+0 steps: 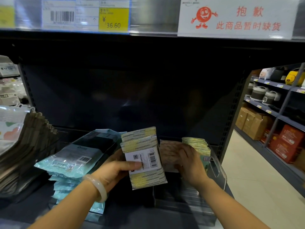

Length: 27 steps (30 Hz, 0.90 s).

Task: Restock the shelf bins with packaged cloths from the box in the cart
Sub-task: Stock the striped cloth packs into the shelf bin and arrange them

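A thumb (132, 164) presses across the white barcode label (143, 158) of a yellow-and-white cloth pack (143, 158), the other fingers of the left hand (113, 171) hidden behind it, so the hand is clamped on the pack and holds it upright just above the shelf (24, 212) edge. A pale bangle (97, 187) circles that wrist. Right of the pack, the right hand (191, 164) lies palm down with fingers spread and flat against a brownish pack (168, 154) standing in a clear bin (216, 167); it presses but grips nothing. Behind that hand, a row of matching yellow cloth packs (196, 144) stands in the same bin, against its right wall. Left of the held pack, teal-edged bags (74, 157) lie stacked and leaning, the top one showing its own barcode. Further left, a row of brown-backed packets (33, 138) fans out. Above the held pack, the upper shelf's rail carries a yellow price tag (113, 19) reading 36.60 and, to its right, a white sign (234, 17) with a red cartoon figure and red characters. Far right of the pack, an aisle shows rice cookers (264, 95) and cartons (252, 123). The box and cart are out of sight.
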Motion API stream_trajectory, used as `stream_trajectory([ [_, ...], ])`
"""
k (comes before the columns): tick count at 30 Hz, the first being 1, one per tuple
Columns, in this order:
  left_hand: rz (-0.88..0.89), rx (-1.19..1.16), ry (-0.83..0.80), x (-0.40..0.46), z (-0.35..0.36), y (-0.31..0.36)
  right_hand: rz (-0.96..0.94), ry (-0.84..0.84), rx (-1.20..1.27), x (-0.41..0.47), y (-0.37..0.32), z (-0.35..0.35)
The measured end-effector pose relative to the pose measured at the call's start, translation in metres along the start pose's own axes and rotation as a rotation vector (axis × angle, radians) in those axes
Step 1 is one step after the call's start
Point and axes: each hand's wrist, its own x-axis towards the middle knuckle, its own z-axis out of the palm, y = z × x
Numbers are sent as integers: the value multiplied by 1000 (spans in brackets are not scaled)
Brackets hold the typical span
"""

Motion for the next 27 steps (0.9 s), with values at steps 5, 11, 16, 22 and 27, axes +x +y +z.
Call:
stream_trajectory([
  [5, -8, 17, 6, 0, 2, 2, 151, -68, -117, 7, 6, 15],
  [11, 9, 53, -16, 1, 7, 7, 160, 16, -114, 19, -12, -13],
  [16, 33, 118, -70, 6, 20, 12, 528, -55, 532, 41, -30, -62],
  [22, 31, 39, -71, 26, 46, 10, 683, -443, 1160, 41, -18, -97],
  [27, 8, -77, -64, 46, 71, 5, 653, -446, 1104, 34, -12, -112],
])
